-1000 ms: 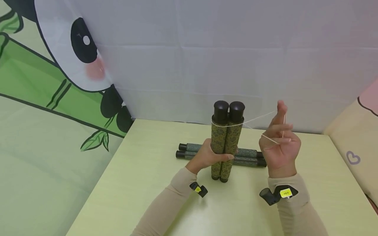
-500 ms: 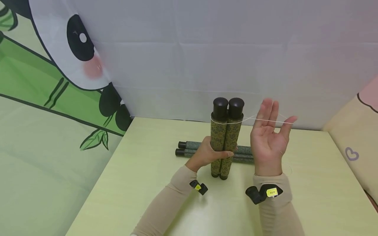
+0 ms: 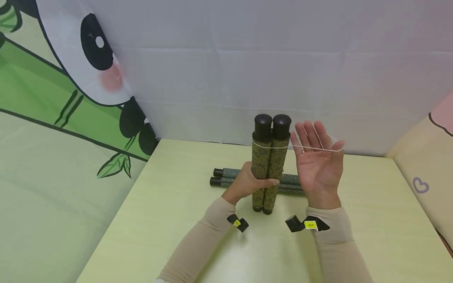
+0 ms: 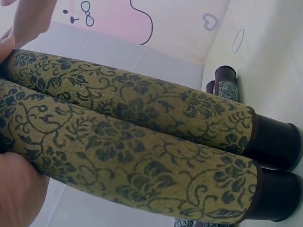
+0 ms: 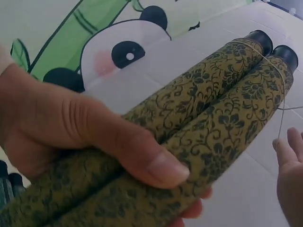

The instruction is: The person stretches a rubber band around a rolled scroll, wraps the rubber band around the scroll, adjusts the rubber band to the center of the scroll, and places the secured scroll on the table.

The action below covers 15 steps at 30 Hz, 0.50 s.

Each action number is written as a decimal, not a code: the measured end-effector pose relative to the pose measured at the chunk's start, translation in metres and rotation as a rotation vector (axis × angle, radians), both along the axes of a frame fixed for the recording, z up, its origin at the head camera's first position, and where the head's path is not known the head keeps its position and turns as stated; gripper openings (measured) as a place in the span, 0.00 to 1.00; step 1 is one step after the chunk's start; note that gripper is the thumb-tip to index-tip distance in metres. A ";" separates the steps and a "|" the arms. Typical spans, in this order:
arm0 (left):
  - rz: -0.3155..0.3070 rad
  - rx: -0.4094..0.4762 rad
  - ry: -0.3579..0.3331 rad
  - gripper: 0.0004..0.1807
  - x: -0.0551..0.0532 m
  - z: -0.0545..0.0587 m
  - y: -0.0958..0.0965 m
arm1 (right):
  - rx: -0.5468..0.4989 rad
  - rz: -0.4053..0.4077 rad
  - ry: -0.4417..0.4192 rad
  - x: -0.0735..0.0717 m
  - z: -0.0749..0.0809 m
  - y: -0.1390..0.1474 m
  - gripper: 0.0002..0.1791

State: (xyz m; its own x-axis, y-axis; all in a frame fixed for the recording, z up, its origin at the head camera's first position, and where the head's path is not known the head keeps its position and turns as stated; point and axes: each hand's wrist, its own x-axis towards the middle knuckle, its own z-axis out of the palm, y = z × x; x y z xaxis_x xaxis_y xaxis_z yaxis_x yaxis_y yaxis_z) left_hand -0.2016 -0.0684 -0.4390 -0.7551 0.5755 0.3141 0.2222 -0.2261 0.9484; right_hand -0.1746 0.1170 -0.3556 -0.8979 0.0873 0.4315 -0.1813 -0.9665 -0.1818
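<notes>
Two rolled scrolls (image 3: pixel 260 163) in gold-and-dark floral brocade with black end knobs stand side by side, upright over the table. My left hand (image 3: pixel 246 184) grips both around their lower middle, thumb across the front. A thin white rubber band (image 3: pixel 262 146) circles the pair just below the top knobs. From there it runs rightward to my right hand (image 3: pixel 320 167), palm facing me with fingers spread, where it is looped over the fingers and thumb. In the right wrist view the band (image 5: pixel 282 90) crosses the brocade near the knobs, and my right fingertips (image 5: pixel 285 150) show at the edge.
Two green-patterned scrolls (image 3: pixel 230 181) with dark ends lie side by side on the pale table (image 3: pixel 170 224) behind the held pair. A loose rubber band (image 4: pixel 238 41) lies on the table to the right. A light cloth backdrop (image 3: pixel 219 94) hangs behind the table.
My right hand has turned from bent, overlapping fingers to a spread palm and come left, closer to the scrolls. The stretched band has shortened between them. My left hand keeps its grip.
</notes>
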 end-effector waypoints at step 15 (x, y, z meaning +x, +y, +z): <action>-0.032 -0.003 -0.006 0.21 0.014 0.000 -0.012 | 0.770 -0.351 0.342 0.025 0.042 0.003 0.33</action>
